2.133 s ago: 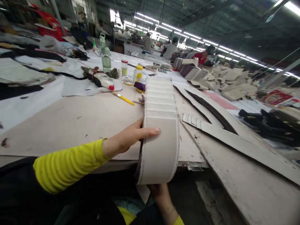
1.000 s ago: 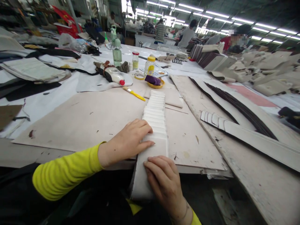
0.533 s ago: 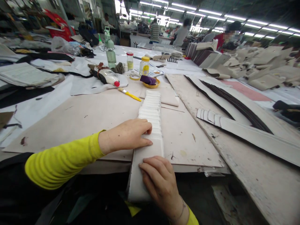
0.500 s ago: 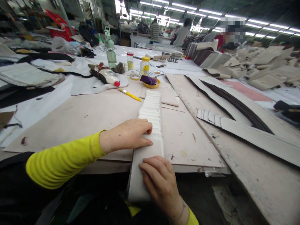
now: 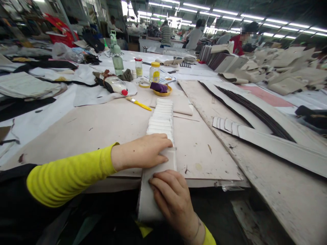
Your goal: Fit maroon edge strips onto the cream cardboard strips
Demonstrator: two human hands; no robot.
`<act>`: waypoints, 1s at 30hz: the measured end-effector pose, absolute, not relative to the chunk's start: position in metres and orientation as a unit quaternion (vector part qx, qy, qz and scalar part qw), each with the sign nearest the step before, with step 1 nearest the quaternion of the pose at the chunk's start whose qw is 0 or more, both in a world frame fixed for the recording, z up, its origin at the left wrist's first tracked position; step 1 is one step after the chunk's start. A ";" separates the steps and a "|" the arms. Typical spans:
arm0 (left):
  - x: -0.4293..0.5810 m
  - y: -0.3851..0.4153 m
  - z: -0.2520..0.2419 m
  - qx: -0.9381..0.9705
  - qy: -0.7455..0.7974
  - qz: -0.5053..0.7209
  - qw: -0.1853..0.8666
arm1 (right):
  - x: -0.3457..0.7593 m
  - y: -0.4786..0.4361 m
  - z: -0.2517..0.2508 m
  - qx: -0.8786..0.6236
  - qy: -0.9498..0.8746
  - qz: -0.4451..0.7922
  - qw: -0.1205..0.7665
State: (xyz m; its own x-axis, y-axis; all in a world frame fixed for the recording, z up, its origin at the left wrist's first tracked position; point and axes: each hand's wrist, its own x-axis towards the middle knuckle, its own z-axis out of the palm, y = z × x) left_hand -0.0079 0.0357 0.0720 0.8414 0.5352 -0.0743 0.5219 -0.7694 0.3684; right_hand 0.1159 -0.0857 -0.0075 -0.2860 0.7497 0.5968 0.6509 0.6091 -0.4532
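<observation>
A row of overlapping white pieces, fanned like shingles, runs away from me across the board. The nearest flat white piece extends over the table's front edge. My left hand lies across the row from the left, its fingers bent and closed at the far edge of that piece, with the thumb on its surface. Closer to me, my right hand is curled over the overhanging end, fingers together and fingertips on its upper face. My right thumb is hidden beneath the hand.
Beyond the row are a yellow-handled brush, a yellow basket with purple cloth, a yellow-lidded jar and a green bottle. Long pale strips lie to the right. People work in the background.
My left hand has shifted slightly right and towards me over the row, and the nearest piece's far edge shows more clearly. My right hand stays almost in place. The view has shifted slightly.
</observation>
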 end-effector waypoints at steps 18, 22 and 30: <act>-0.014 0.013 0.046 0.970 0.234 0.043 0.058 | 0.115 -0.084 -0.007 -0.441 -0.795 0.064 0.412; -0.015 0.009 0.046 0.972 0.228 0.030 0.052 | 0.114 -0.082 -0.006 -0.444 -0.789 0.058 0.420; -0.017 0.009 0.039 0.974 0.215 0.053 0.051 | 0.114 -0.082 -0.010 -0.463 -0.773 0.050 0.430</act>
State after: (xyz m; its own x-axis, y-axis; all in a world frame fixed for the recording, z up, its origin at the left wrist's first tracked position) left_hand -0.0174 0.0093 0.0388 0.9018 0.4243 0.0822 0.4134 -0.9023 0.1223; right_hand 0.1143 -0.0823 -0.0095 -0.2014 0.7602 0.6177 0.6735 0.5654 -0.4761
